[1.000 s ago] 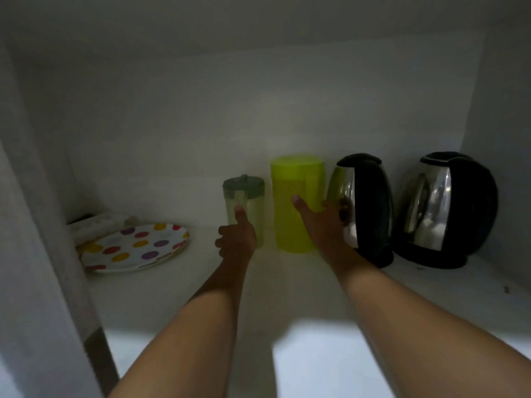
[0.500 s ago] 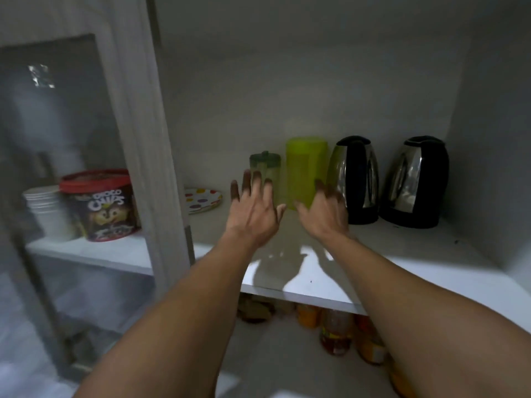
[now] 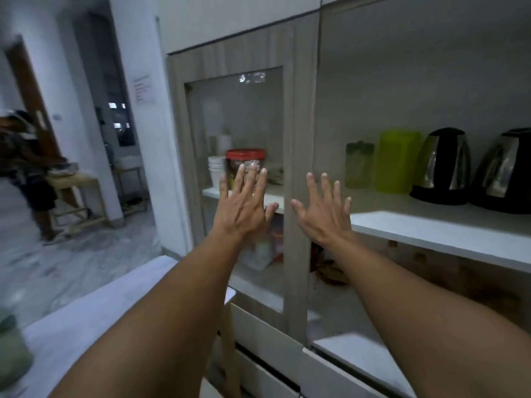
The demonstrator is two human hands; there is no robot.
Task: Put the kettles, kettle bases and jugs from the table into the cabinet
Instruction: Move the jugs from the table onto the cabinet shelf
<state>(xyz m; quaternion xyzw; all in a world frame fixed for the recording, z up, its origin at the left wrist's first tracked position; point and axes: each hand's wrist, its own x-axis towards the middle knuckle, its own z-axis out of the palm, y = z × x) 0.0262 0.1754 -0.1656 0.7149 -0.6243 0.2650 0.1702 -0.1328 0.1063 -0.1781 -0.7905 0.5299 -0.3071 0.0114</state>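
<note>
On the white cabinet shelf stand, left to right, a small clear jug with a green lid, a lime-green jug and two steel-and-black kettles. My left hand and my right hand are raised in front of the cabinet, fingers spread, holding nothing. Both are well short of the jugs, the right one near the wooden door post. A blurred green thing sits on the white table at the lower left.
A glass cabinet door stands left of the open bay; behind it are a red-lidded tub and stacked white cups. Food packets lie on the lower shelf. A person stands at a wooden table far left.
Both hands let go of the two jugs on the shelf and drew back out of the cabinet, fingers opening. The view pulled back and swung left, bringing the room and the table into sight.
</note>
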